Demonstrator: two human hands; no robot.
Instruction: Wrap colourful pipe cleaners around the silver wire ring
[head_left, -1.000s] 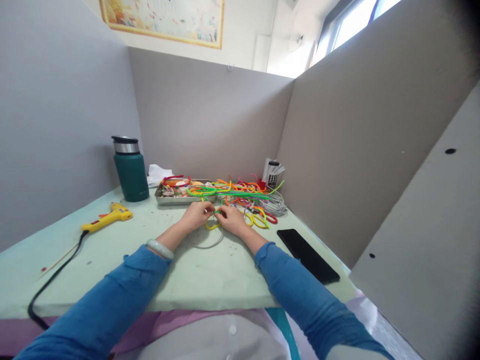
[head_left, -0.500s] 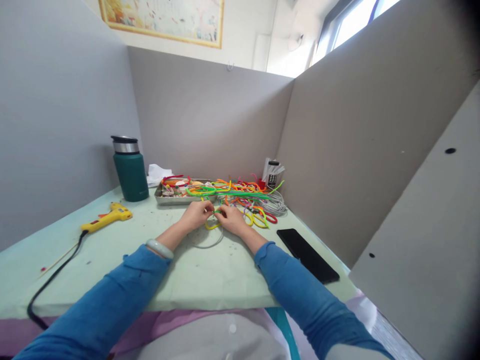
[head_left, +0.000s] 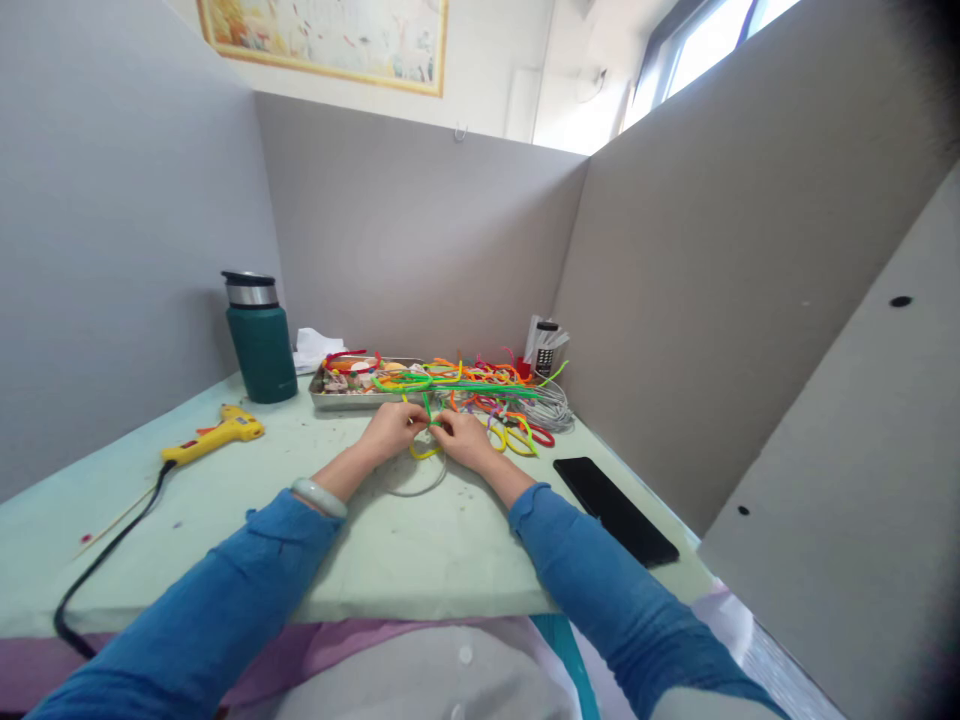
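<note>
My left hand (head_left: 391,432) and my right hand (head_left: 463,438) meet over the middle of the table, their fingertips pinching a green pipe cleaner (head_left: 427,408). One end of it sticks up between them. Just below the fingers a yellow pipe cleaner (head_left: 425,454) curves against the tabletop, partly hidden by the hands. A thin grey wire loop (head_left: 420,493) lies under and in front of them. Whether the green piece is wound round the yellow one or the wire, I cannot tell.
Behind my hands are a metal tray (head_left: 352,402) of small craft bits and a heap of coloured pipe cleaners (head_left: 495,385). A green bottle (head_left: 261,345) and yellow glue gun (head_left: 217,435) with its cord are at left. A black phone (head_left: 616,510) lies right. Grey partitions (head_left: 420,220) enclose the table.
A green pipe cleaner end now stands up more visibly between my fingertips. Both hands have otherwise stayed nearly in place.
</note>
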